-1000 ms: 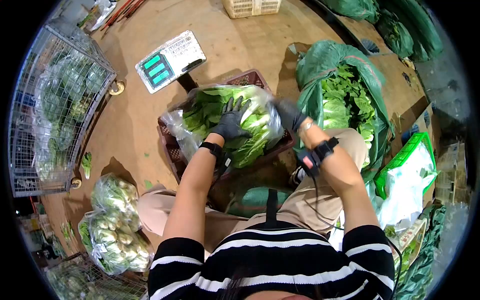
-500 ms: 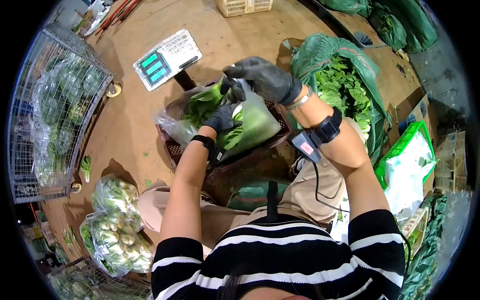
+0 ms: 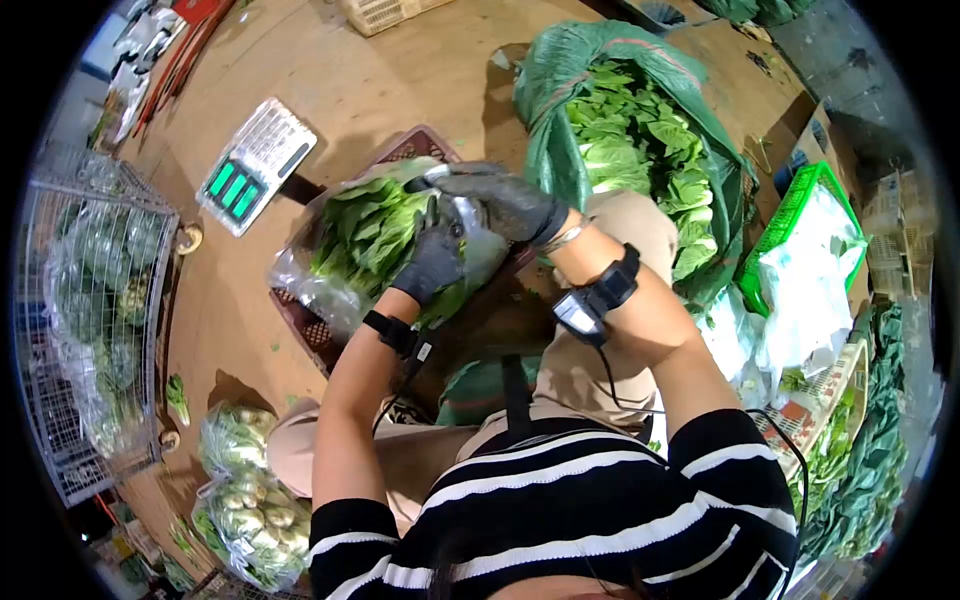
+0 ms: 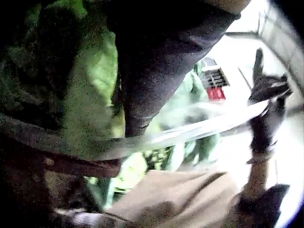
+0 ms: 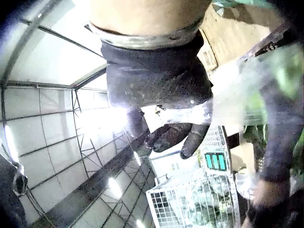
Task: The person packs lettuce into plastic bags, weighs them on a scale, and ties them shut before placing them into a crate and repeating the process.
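Leafy green vegetables with pale stems lie in a clear plastic bag, inside a dark red crate. My left hand, in a black glove, rests on the greens with its fingers extended, inside the bag's mouth. Just right of it, my gloved right hand pinches the bag's edge. The left wrist view shows that edge as a taut strip of plastic running to the right hand. In the right wrist view, the plastic passes between the right thumb and fingers.
A scale display stands beyond the crate to the left. To the right are a green sack of leafy vegetables and a bright green basket with plastic bags. A wire cage cart and bagged vegetables stand at left.
My right hand has gone from the bag's right end, up over it, then lower and closer to my left hand, drawing the plastic along. The head view has turned right.
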### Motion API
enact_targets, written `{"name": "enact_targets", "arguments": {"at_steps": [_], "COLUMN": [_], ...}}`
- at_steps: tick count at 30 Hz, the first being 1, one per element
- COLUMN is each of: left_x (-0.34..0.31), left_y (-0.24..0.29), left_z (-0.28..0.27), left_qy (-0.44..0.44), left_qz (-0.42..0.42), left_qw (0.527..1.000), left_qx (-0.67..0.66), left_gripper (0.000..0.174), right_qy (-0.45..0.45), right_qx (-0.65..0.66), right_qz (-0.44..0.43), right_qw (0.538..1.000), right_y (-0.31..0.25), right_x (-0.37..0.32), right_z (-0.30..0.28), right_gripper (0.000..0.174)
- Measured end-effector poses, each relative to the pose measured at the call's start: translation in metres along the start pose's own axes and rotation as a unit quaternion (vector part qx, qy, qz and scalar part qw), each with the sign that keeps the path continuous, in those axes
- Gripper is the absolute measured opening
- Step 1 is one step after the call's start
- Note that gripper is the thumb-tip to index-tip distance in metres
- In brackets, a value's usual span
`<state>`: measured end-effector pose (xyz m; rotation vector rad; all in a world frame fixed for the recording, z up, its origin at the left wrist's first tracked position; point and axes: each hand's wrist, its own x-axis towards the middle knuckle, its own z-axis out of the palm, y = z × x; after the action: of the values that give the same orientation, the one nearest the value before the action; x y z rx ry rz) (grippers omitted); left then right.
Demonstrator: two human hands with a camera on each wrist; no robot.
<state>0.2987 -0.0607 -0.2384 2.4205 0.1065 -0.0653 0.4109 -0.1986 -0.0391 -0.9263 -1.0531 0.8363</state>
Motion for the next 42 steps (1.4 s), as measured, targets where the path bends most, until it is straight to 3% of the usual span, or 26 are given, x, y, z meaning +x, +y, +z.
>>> {"name": "enact_targets", "arguments": {"at_steps": [1, 2, 4, 7, 9, 11, 13, 15, 19, 20, 21, 22, 23, 25, 26, 27, 29, 30, 31, 32, 33, 34, 37, 39, 40, 42], "left_x": [0.002, 0.001, -0.002, -0.007, -0.005, -0.003, -0.008, -0.017, -0.064, -0.082, -0.085, -0.094, -0.096, -0.093, -0.082, -0.065, -0.040, -0.029, -0.016, 0.005, 0.030, 0.060, 0.148, 0.205, 0.233, 0.280], "left_y": [-0.004, -0.012, -0.008, -0.001, 0.001, 0.013, 0.029, 0.055, 0.102, 0.107, 0.135, 0.136, 0.138, 0.151, 0.179, 0.216, 0.264, 0.274, 0.281, 0.291, 0.302, 0.308, 0.321, 0.307, 0.291, 0.282], "left_z": [0.009, 0.015, -0.006, -0.017, -0.018, -0.015, -0.013, -0.013, -0.038, -0.047, -0.057, -0.071, -0.084, -0.110, -0.121, -0.130, -0.146, -0.146, -0.143, -0.137, -0.128, -0.117, -0.059, -0.022, 0.001, 0.052], "left_qy": [-0.017, 0.007, -0.017, -0.025, -0.024, -0.030, -0.040, -0.066, -0.122, -0.085, -0.051, -0.122, -0.127, -0.147, -0.118, -0.085, -0.063, -0.057, -0.051, -0.050, -0.048, -0.074, -0.164, -0.256, -0.273, -0.285], "left_qz": [0.011, 0.024, 0.016, 0.010, 0.022, 0.039, 0.052, 0.066, 0.085, -0.007, 0.061, -0.070, -0.065, -0.051, -0.043, -0.033, -0.167, -0.111, -0.051, -0.061, -0.075, -0.064, -0.053, -0.047, -0.040, -0.004], "left_qw": [0.999, 0.988, 0.997, 1.000, 0.999, 0.999, 0.997, 0.994, 0.983, 0.996, 0.996, 0.990, 0.990, 0.981, 0.989, 0.995, 0.976, 0.970, 0.954, 0.957, 0.960, 0.975, 0.969, 0.944, 0.946, 0.937], "left_qx": [0.034, -0.154, -0.074, -0.014, 0.004, 0.013, 0.026, 0.058, 0.109, 0.037, -0.046, -0.012, -0.007, 0.120, 0.083, 0.044, -0.124, -0.209, -0.292, -0.278, -0.264, -0.200, -0.179, -0.202, -0.172, -0.201], "left_gripper": [0.070, 0.066, 0.060, 0.051, 0.045, 0.039, 0.034, 0.028, 0.017, 0.017, 0.017, 0.018, 0.018, 0.019, 0.019, 0.019, 0.022, 0.023, 0.025, 0.027, 0.029, 0.028, 0.026, 0.024, 0.024, 0.022], "right_qy": [0.047, 0.042, 0.005, -0.077, 0.009, 0.107, 0.059, 0.147, 0.206, 0.211, 0.221, 0.209, 0.176, 0.132, 0.135, 0.226, 0.333, 0.241, 0.254, 0.326, 0.465, 0.633, 0.740, 0.553, 0.682, 0.618], "right_qx": [0.249, 0.209, 0.312, 0.560, 0.562, 0.104, 0.375, 0.285, 0.360, 0.336, 0.319, 0.211, 0.041, -0.348, -0.329, -0.419, -0.346, -0.039, -0.062, 0.283, -0.085, -0.175, -0.383, -0.583, -0.376, -0.402], "right_qz": [0.172, 0.119, 0.127, 0.126, -0.015, -0.177, 0.123, 0.066, 0.189, 0.164, 0.191, 0.123, 0.062, -0.060, 0.041, -0.015, -0.288, -0.129, -0.338, -0.195, -0.131, 0.032, 0.168, 0.338, 0.345, 0.424], "right_qw": [0.952, 0.970, 0.941, 0.815, 0.827, 0.973, 0.917, 0.945, 0.890, 0.903, 0.902, 0.947, 0.982, 0.926, 0.934, 0.880, 0.828, 0.961, 0.904, 0.881, 0.871, 0.754, 0.526, 0.490, 0.523, 0.526], "right_y": [-0.007, 0.000, -0.001, -0.016, 0.005, 0.029, -0.010, 0.004, 0.012, 0.020, 0.022, 0.041, 0.048, 0.049, -0.027, -0.052, -0.075, -0.107, -0.073, -0.043, -0.023, -0.037, 0.037, 0.063, 0.054, 0.104], "right_x": [-0.002, -0.003, -0.002, -0.017, -0.006, 0.010, 0.015, 0.028, 0.038, 0.039, 0.043, 0.051, 0.057, 0.062, 0.015, -0.007, -0.061, -0.108, -0.128, -0.162, -0.200, -0.227, -0.296, -0.311, -0.302, -0.305], "right_z": [0.005, 0.007, 0.020, 0.019, 0.029, 0.032, 0.022, 0.015, 0.018, 0.016, 0.014, 0.013, 0.009, 0.002, -0.009, -0.016, -0.069, -0.104, -0.156, -0.189, -0.257, -0.277, -0.406, -0.463, -0.470, -0.510], "right_gripper": [0.026, 0.021, 0.021, 0.023, 0.025, 0.034, 0.026, 0.028, 0.020, 0.018, 0.018, 0.019, 0.020, 0.025, 0.039, 0.030, 0.038, 0.031, 0.030, 0.027, 0.020, 0.015, 0.017, 0.025, 0.036, 0.061]}}
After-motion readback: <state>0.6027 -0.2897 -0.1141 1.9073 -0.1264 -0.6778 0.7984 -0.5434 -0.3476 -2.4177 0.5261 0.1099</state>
